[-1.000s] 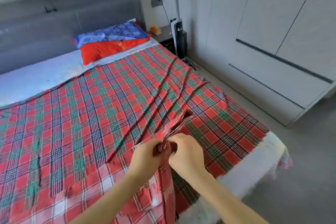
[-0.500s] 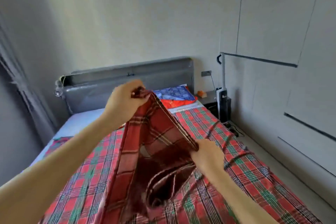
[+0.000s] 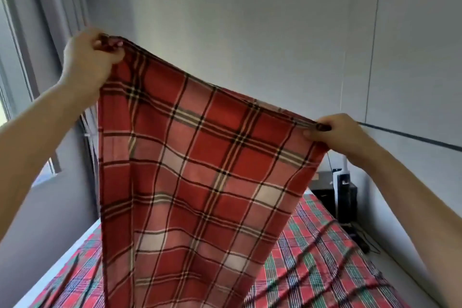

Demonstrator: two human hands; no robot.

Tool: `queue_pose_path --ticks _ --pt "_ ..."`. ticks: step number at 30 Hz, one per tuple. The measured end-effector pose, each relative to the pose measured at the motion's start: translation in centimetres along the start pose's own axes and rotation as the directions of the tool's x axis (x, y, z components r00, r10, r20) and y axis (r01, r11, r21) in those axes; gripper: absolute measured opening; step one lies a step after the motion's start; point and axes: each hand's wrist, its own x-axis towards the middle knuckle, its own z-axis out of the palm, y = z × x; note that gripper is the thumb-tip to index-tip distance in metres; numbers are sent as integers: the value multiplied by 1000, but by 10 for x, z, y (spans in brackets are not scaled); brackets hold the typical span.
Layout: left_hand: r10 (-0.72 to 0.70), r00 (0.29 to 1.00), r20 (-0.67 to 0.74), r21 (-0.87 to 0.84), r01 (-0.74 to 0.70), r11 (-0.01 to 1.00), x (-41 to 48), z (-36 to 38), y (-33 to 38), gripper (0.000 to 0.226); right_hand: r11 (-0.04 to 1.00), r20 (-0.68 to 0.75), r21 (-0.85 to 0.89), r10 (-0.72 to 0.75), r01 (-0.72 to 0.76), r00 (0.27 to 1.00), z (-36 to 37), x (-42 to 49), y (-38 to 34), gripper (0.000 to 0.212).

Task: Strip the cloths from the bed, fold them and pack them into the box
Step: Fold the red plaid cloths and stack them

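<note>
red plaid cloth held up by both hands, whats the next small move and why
Probably bring the two top corners together, folding the red plaid cloth in half. It hangs spread flat between the hands: the left hand pinches one top corner, held higher, and the right hand pinches the other, so it looks ready for a first fold.

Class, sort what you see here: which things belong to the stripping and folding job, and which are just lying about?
Job: red plaid cloth, left hand, right hand, checked bed sheet.
Lying about: curtain, bedside table, floor cables.
</note>
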Motion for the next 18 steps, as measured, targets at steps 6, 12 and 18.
queue_pose_path --ticks 6,12,18 --pt "-116 993 36 -483 119 867 41 -34 39 23 533 36 845 -120 34 992 -31 61 -55 20" --pt "-191 975 114 -459 222 860 80 -44 23 38 601 -19 771 -309 211 951 -57 124 -100 21" --pt "-436 877 203 -180 471 863 74 -4 -116 5 905 150 421 -6 -58 989 28 199 -42 13"
